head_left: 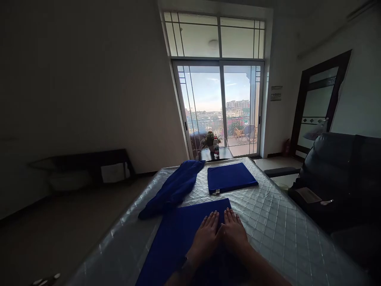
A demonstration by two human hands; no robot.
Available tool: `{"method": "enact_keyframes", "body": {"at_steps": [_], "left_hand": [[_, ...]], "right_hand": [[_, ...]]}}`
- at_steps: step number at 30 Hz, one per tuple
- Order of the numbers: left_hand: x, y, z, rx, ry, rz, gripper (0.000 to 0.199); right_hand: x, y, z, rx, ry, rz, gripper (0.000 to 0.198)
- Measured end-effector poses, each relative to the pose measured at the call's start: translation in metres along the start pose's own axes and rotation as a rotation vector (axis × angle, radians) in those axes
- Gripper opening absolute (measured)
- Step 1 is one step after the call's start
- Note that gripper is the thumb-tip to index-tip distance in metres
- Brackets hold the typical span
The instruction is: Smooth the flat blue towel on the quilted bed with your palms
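The left hand [208, 232] and right hand [234, 232] lay flat and together on the spread blue cloth [178, 238], which reached leftward beneath them, its long axis seemingly running back toward the body. The right hand was nearer its right edge. Beyond them lay a folded blue cloth [232, 176]; ahead-left, a crumpled blue cloth [175, 188].

The wall sign [276, 93], bottle label [216, 151] and cloth tag [217, 191] are all unreadable.

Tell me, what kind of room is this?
Probably a living room in somebody's home, though I can't be sure. There are big glass doors opening onto a balcony, a dark padded seat and a leafy plant.
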State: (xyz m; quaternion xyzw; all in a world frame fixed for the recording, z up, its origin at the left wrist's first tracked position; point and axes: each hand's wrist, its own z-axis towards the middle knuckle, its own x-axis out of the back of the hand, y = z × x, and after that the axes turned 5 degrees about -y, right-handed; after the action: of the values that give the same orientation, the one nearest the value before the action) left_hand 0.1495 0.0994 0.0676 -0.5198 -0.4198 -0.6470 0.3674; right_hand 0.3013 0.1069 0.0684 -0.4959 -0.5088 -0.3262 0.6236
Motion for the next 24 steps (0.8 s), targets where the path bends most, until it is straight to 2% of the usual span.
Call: {"method": "enact_keyframes", "body": {"at_steps": [4,8,11,16,24], "left_hand": [[0.01,-0.039,-0.025,0.155,-0.009,0.035,0.067],[0.023,-0.086,-0.057,0.328,-0.061,0.039,0.076],[0.027,-0.114,-0.076,0.424,-0.036,0.037,0.076],[0.028,-0.125,-0.085,0.472,-0.036,0.016,0.081],[0.02,-0.131,-0.086,0.418,0.022,-0.03,0.078]], "right_hand": [[0.004,-0.003,0.0,-0.057,-0.004,0.058,0.064],[0.007,-0.005,-0.001,-0.053,-0.011,0.073,0.065],[0.008,-0.006,-0.002,-0.049,-0.012,0.058,0.064],[0.007,-0.007,-0.003,-0.054,-0.014,0.032,0.065],[0.003,-0.007,-0.002,-0.061,-0.003,-0.006,0.064]]}}
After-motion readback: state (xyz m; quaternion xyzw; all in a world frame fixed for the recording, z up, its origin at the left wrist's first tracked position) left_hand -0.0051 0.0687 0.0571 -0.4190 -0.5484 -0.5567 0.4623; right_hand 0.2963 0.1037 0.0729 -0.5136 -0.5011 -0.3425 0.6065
